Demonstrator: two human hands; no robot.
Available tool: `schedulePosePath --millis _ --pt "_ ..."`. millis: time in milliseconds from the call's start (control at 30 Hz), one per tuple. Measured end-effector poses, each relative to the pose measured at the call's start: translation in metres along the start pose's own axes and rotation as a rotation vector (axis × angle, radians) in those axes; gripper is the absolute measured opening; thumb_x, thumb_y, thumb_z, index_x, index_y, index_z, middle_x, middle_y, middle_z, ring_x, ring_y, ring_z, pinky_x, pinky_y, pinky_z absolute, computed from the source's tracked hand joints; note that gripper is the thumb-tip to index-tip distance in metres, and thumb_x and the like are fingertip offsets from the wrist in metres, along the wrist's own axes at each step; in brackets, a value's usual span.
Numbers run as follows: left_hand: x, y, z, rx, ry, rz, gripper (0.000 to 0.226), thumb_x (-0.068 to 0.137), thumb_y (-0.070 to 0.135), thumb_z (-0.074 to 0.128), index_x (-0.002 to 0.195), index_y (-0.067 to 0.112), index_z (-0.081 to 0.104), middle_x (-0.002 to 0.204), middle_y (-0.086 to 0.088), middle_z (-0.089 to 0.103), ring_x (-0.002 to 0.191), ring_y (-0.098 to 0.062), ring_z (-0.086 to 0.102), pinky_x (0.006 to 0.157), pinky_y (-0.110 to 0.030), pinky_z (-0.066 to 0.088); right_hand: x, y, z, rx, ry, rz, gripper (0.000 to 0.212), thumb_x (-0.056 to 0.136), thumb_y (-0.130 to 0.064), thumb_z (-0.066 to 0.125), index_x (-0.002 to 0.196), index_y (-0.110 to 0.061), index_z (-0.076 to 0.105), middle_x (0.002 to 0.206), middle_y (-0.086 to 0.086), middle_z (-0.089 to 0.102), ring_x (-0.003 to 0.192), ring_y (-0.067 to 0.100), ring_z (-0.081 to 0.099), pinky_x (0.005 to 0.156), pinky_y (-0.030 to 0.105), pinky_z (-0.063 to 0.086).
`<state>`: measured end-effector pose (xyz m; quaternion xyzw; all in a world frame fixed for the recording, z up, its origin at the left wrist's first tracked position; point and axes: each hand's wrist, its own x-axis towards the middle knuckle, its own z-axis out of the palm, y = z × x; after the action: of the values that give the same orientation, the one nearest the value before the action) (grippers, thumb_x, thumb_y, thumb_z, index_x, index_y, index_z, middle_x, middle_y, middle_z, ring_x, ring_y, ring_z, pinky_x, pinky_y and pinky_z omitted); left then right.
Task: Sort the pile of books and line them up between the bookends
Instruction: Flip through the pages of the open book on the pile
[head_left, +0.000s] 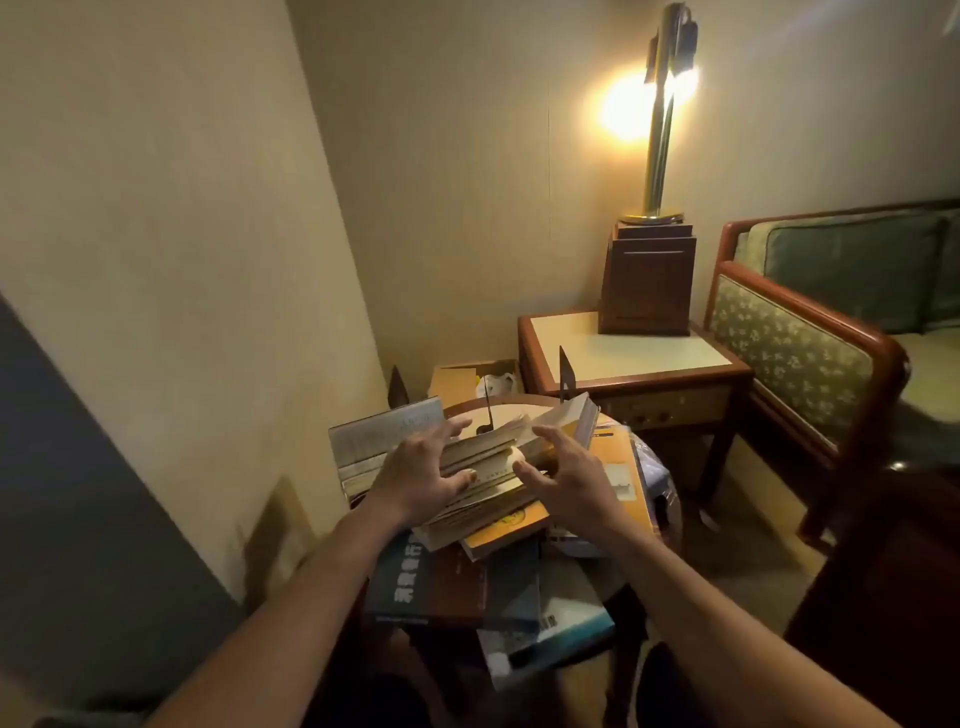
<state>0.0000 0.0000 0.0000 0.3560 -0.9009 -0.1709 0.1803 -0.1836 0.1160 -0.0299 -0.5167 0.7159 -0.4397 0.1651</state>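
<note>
The left hand (421, 480) rests with relaxed, spread fingers on the fanned page edges atop the untidy pile of paperback books (498, 527), gripping nothing. The right hand (569, 470), equally splayed, is at the pile's right side; whether it touches is unclear. Behind the pile, two thin dark metal bookends stand upright, one far right (565, 375), one far left (398, 388).

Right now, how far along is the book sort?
Early. Done: nothing visibly lined up; the books lie in a loose pile on the round table. In hand: left hand rests spread on the top stack, right hand open beside it, holding nothing. Left: sorting the whole pile and standing it between the bookends, which rise behind it.
</note>
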Motion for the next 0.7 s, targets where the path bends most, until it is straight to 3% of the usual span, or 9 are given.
schedulePosePath --millis 67,167,267,400,533,700 --pt "0.007 -0.002 0.001 0.082 0.008 0.012 0.064 0.088 0.041 0.069 0.146 0.038 0.042 0.140 0.006 0.056 0.128 -0.018 0.051 0.107 -0.044 0.043 0.004 0.006 0.003 0.028 -0.009 0.027 0.060 0.094 -0.035 0.068 0.147 -0.020 0.045 0.132 0.005 0.061 0.109 0.012 0.060 0.086 0.023 0.052" --pt "0.019 -0.011 0.006 0.212 0.045 0.058 0.053 0.088 0.044 0.066 0.139 0.041 0.051 0.142 0.013 0.055 0.134 -0.014 0.046 0.112 -0.047 0.031 0.007 0.021 0.013 -0.011 -0.044 0.063 0.061 0.093 -0.040 0.067 0.146 -0.023 0.045 0.134 0.000 0.060 0.119 0.016 0.057 0.098 0.037 0.053" --pt "0.032 -0.017 0.010 0.314 0.012 0.103 0.041 0.087 0.041 0.067 0.127 0.042 0.059 0.146 0.016 0.051 0.138 -0.013 0.041 0.114 -0.049 0.022 0.012 0.030 0.021 -0.024 -0.046 0.103 0.060 0.092 -0.045 0.065 0.145 -0.025 0.046 0.136 -0.003 0.059 0.122 0.015 0.054 0.101 0.043 0.051" --pt "0.049 -0.019 0.009 0.319 -0.114 0.122 0.021 0.088 0.031 0.071 0.107 0.040 0.069 0.149 0.013 0.049 0.140 -0.016 0.041 0.116 -0.053 0.027 0.017 0.040 0.033 -0.045 -0.049 0.122 0.061 0.090 -0.048 0.064 0.145 -0.026 0.047 0.141 -0.002 0.056 0.128 0.019 0.051 0.104 0.046 0.049" --pt "0.064 -0.025 0.008 0.227 -0.274 0.038 0.037 0.093 0.023 0.067 0.125 0.042 0.065 0.144 0.014 0.054 0.132 -0.014 0.049 0.107 -0.040 0.045 0.022 0.043 0.042 -0.071 -0.047 0.131 0.060 0.093 -0.042 0.066 0.146 -0.024 0.046 0.147 0.000 0.052 0.133 0.019 0.047 0.108 0.042 0.046" --pt "0.082 -0.032 -0.001 0.250 -0.451 -0.073 0.053 0.103 0.027 0.049 0.147 0.053 0.033 0.146 0.001 0.053 0.103 -0.012 0.055 0.085 -0.026 0.048 0.027 0.046 0.050 -0.020 -0.086 0.120 0.059 0.094 -0.040 0.066 0.147 -0.026 0.044 0.150 0.001 0.049 0.136 0.020 0.045 0.108 0.042 0.046"
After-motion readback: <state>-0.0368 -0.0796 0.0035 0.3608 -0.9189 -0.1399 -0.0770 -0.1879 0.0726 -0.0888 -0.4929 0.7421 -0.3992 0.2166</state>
